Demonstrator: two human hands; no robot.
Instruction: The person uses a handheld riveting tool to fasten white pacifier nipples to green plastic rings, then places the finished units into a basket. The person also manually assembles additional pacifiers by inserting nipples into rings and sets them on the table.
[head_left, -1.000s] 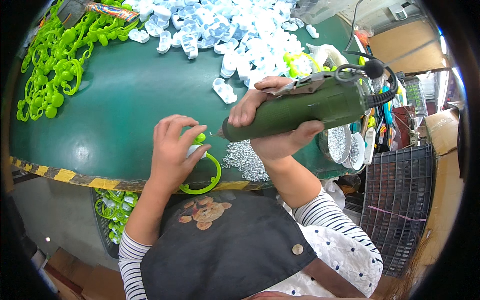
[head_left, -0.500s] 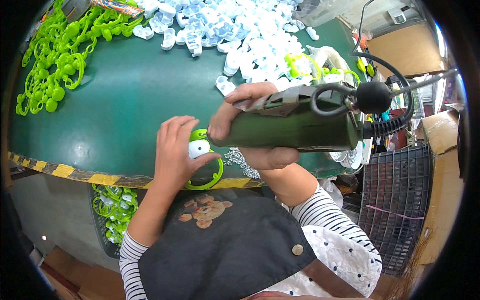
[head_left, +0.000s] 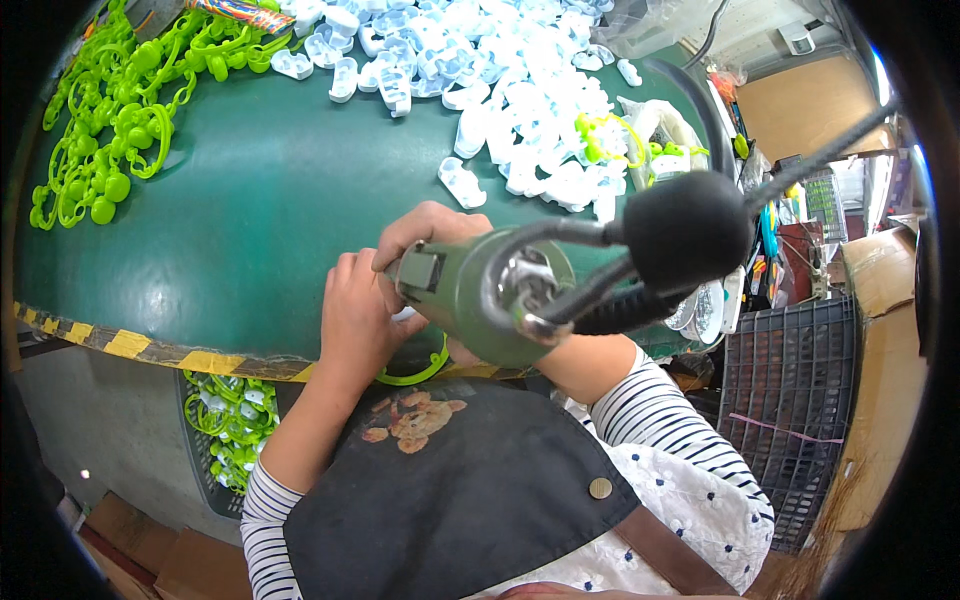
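My right hand point(head_left: 432, 228) is wrapped round a dark green power screwdriver point(head_left: 470, 300), which hangs from a cord with a black ball on it. The tool stands roughly upright, its top end facing me, so its tip is hidden. Just left of it my left hand point(head_left: 358, 312) grips a bright green ring-shaped plastic part point(head_left: 425, 374) with a white plastic shell point(head_left: 405, 314) on it, at the table's front edge. My fingers and the tool cover most of that shell.
White plastic shells point(head_left: 430, 60) lie heaped at the back of the green table point(head_left: 250, 200). Bright green plastic parts point(head_left: 130, 130) are piled at the left. Below the edge is a basket point(head_left: 205, 470) of green-and-white pieces. A grey plastic crate point(head_left: 785, 420) stands at the right.
My right hand has swung the screwdriver from lying sideways to upright and brought it left, over the part in my left hand. The small screws on the table are now hidden behind it.
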